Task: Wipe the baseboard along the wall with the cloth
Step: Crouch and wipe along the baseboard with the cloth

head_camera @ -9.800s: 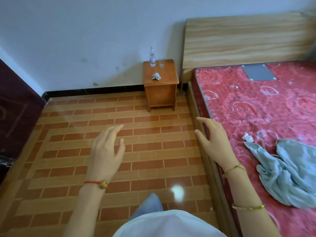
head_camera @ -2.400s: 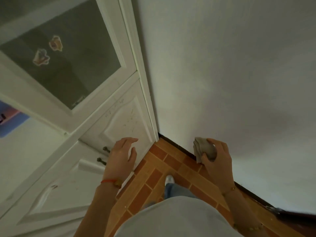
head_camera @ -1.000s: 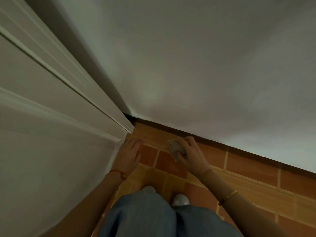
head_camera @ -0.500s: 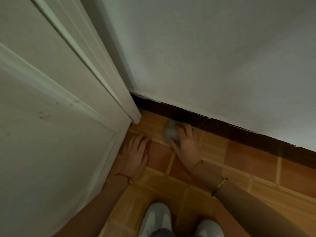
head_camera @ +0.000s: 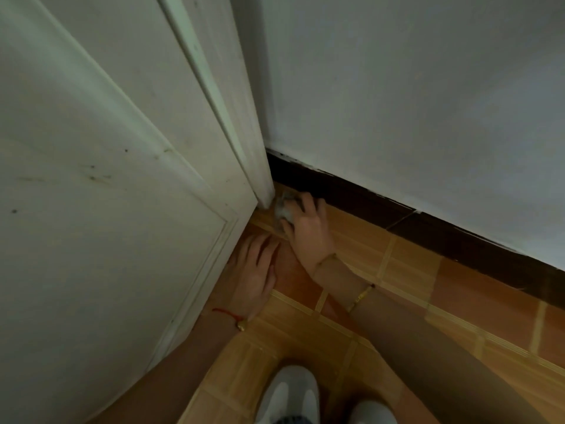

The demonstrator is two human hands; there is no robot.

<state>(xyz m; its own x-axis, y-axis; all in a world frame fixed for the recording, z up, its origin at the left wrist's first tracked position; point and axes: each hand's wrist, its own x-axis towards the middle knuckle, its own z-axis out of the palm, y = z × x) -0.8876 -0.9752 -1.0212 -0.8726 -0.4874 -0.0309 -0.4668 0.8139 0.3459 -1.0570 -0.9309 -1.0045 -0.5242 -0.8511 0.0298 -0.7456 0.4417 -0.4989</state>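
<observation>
The cloth (head_camera: 282, 211) is being held bunched up in the right hand (head_camera: 307, 229), with the fingers curled round it. It is being pushed into the corner where the dark baseboard (head_camera: 397, 215) is met by the door frame (head_camera: 244, 142), likely so wiping can be started at the very end. The left hand (head_camera: 255, 272) is being laid flat on the floor (head_camera: 412, 270), fingers straight, probably for balance.

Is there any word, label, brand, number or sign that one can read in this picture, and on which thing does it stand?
None: no text shows on the door, wall, baseboard, floor tiles, cloth, bracelets or shoes.
</observation>
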